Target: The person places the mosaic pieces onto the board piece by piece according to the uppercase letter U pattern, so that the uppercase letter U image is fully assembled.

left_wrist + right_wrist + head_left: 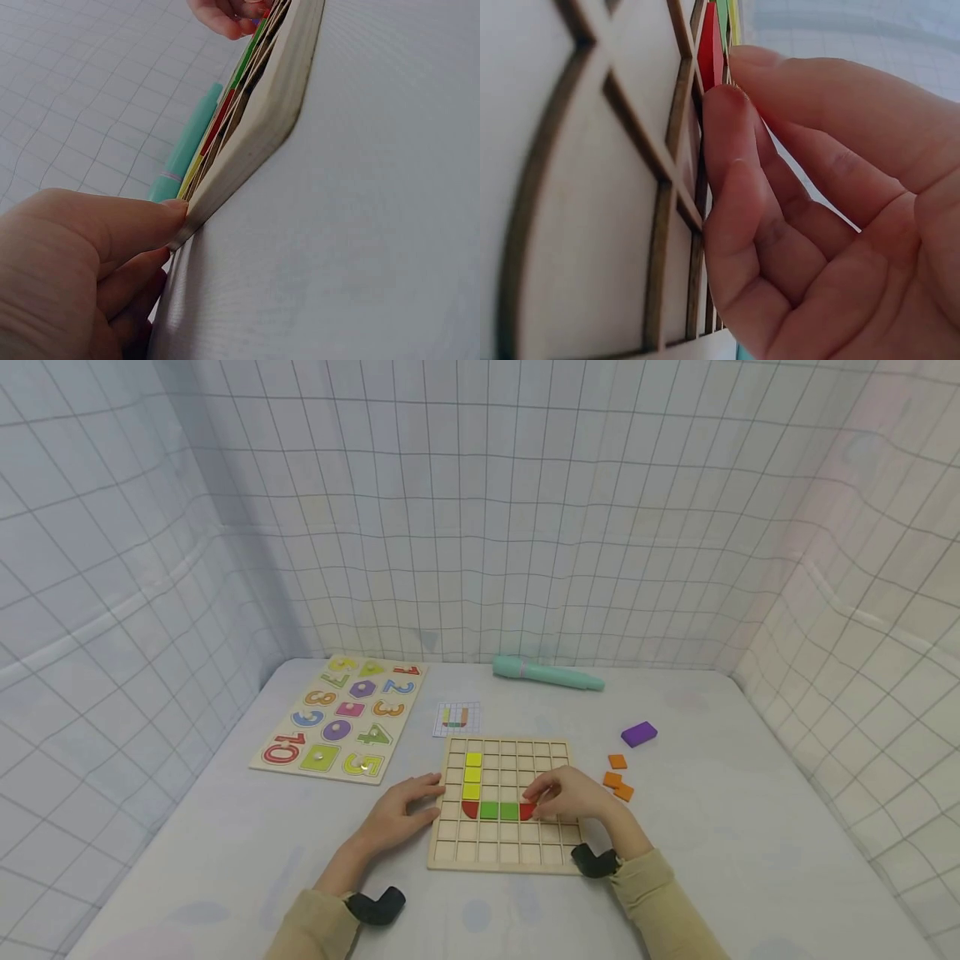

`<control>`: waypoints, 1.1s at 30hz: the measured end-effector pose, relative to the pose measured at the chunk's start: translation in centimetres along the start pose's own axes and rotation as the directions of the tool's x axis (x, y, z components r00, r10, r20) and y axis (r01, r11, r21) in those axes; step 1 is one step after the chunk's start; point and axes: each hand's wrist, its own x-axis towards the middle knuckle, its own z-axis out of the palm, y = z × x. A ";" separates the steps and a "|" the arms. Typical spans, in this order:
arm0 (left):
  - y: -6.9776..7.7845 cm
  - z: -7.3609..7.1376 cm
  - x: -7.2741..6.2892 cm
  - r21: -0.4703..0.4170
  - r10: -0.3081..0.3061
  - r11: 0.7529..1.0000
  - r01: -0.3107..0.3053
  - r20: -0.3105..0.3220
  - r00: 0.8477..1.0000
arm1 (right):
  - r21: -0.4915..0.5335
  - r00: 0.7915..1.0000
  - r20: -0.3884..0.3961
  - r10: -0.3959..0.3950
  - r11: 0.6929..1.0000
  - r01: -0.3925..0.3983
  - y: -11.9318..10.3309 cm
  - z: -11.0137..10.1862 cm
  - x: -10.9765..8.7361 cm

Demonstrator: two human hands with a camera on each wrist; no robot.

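Observation:
A wooden grid board (508, 855) holds yellow tiles (472, 774) in a column, green tiles (489, 811) in a row, and a red quarter-round tile (470, 810) at their corner. At the row's right end lies a second red quarter-round tile (527, 812). My right hand (573, 795) has its thumb and fingertip at this tile, the other fingers curled in; part of the tile is hidden. Along the board's left edge rests my left hand (397, 812), fingers and thumb extended; the left wrist view shows its thumb (142, 225) touching the edge.
A small pattern card (456, 719) lies behind the board. Left of it is a number puzzle board (352, 729). At the back lies a mint-green pen-shaped case (547, 674). To the right are several orange tiles (617, 762) and a purple block (639, 734). Gridded curtains surround the table.

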 end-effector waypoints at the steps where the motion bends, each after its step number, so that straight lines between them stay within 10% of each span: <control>1: 0.0 0.0 0.0 0.000 0.000 1.000 0.000 0.000 1.000 | 0.001 1.000 0.001 -0.002 1.000 0.002 0.0 -0.1 0.0; 14: 0.0 0.0 0.1 -0.016 -0.024 1.000 0.024 0.007 1.000 | 0.094 0.996 -0.031 -0.082 0.992 0.084 0.0 -2.2 -1.3; 33: 0.1 0.0 0.0 -0.022 -0.027 0.999 0.028 0.009 1.000 | 0.147 0.946 -0.322 0.041 0.989 0.008 2.7 -7.3 -5.7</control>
